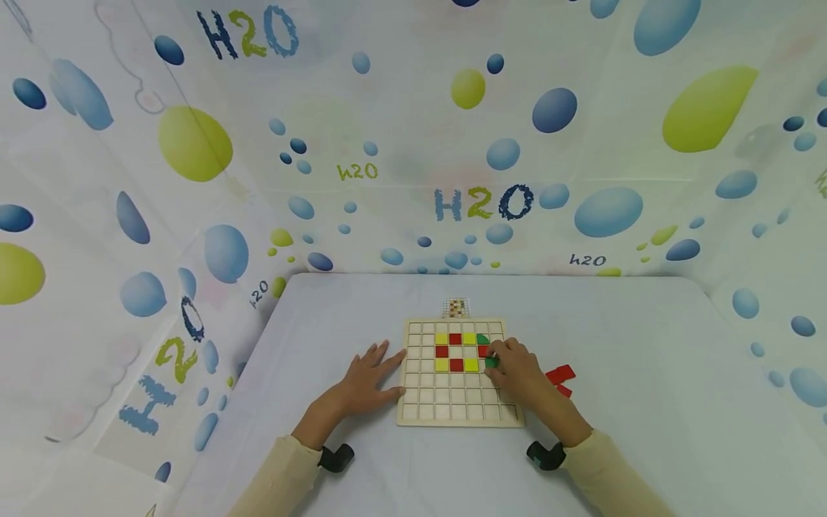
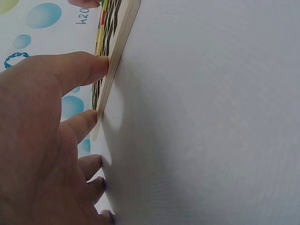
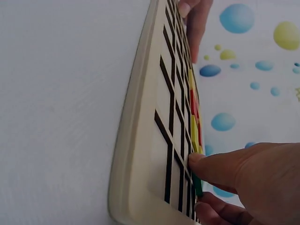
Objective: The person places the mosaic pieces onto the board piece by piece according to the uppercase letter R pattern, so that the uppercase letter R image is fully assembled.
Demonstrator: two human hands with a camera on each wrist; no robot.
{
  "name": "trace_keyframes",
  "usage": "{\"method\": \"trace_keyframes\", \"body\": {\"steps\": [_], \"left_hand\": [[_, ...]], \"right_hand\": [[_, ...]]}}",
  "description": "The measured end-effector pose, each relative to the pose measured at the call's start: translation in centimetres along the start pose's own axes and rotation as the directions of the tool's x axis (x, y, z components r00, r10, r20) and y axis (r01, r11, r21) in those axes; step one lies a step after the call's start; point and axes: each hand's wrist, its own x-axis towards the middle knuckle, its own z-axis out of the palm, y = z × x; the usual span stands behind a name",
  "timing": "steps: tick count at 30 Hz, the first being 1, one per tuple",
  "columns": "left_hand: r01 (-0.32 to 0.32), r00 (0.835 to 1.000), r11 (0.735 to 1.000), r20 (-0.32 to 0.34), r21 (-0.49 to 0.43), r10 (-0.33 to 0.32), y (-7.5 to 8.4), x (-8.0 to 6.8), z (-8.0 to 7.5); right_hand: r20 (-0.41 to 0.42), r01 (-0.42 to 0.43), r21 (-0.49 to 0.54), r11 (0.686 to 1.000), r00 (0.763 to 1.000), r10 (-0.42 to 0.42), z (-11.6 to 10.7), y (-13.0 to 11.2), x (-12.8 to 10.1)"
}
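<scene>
A wooden grid board (image 1: 426, 396) lies on the table, with yellow tiles (image 1: 471, 365), red tiles (image 1: 456, 365) and a green tile (image 1: 482, 338) with a curved edge in its upper cells. The person's left hand (image 1: 368, 380) is spread beside the board; its thumb and index finger touch the left edge. At the right side of the grid, the right hand (image 1: 519, 368) pinches another green tile (image 1: 492, 362) between thumb and fingers. The right wrist view shows this green tile (image 3: 197, 183) at the board's surface, partly hidden by the fingers.
Loose red tiles (image 1: 560, 373) lie on the white tablecloth (image 1: 646, 373) right of the board, close to the right forearm. A small printed pattern card (image 1: 456, 307) touches or nearly touches the board's far edge. Behind the table hangs a patterned curtain (image 1: 400, 129).
</scene>
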Motion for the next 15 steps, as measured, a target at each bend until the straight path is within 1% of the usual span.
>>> {"method": "trace_keyframes", "body": {"steps": [5,15], "left_hand": [[0.001,1.0,1.0,-0.003,0.0,-0.001,0.02,0.03,-0.02],[-0.006,1.0,1.0,-0.013,-0.009,0.006,0.06,-0.03,0.01]], "right_hand": [[0.001,0.007,0.043,0.999,1.0,-0.007,0.06,-0.34,0.08],[0.018,-0.016,0.128,0.992,1.0,0.013,-0.25,-0.48,-0.15]]}}
